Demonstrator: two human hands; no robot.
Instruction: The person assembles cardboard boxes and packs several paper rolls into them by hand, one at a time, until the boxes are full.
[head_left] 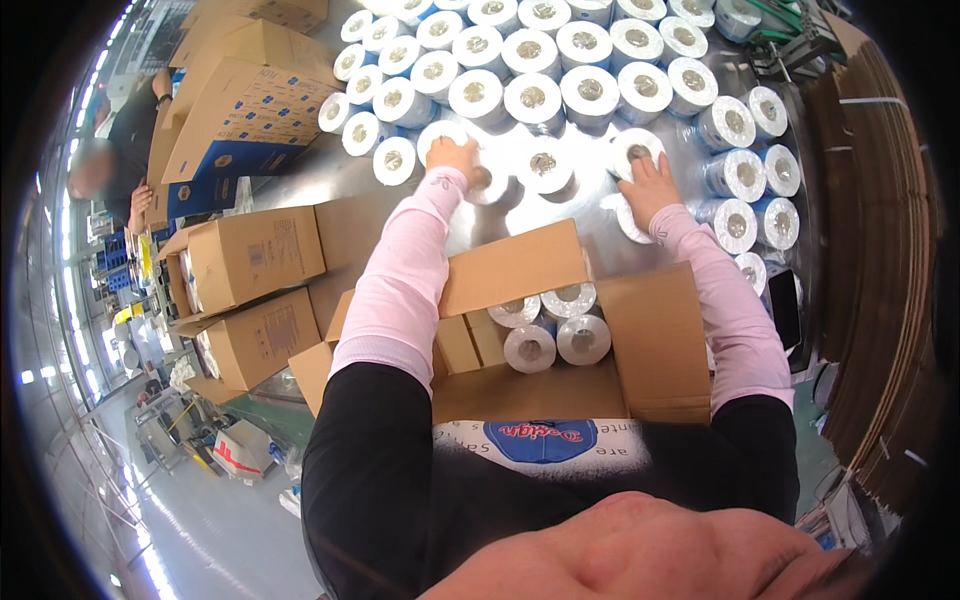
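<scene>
On the metal table ahead, my left hand (pixel 455 162) grips a white roll (pixel 440 133) at its near side, fingers curled over the rim. Beside that hand another roll (pixel 487 185) stands close. To the right, my right hand (pixel 652 187) has its fingers bent over the top of a second roll (pixel 632 143); a further roll (pixel 630 222) sits next to its wrist. Between the hands one roll (pixel 543 165) stands alone. Below my arms is an open cardboard box (pixel 655 340), flaps up, with several rolls (pixel 583 341) and cardboard pieces (pixel 473 343) inside.
Many upright rolls (pixel 533 98) fill the table's far side, with more wrapped rolls (pixel 735 175) along the right. A black phone (pixel 785 308) lies near the right edge, beside stacked flat cardboard (pixel 870 220). Cartons (pixel 262 255) stand at left; another person (pixel 135 150) is behind them.
</scene>
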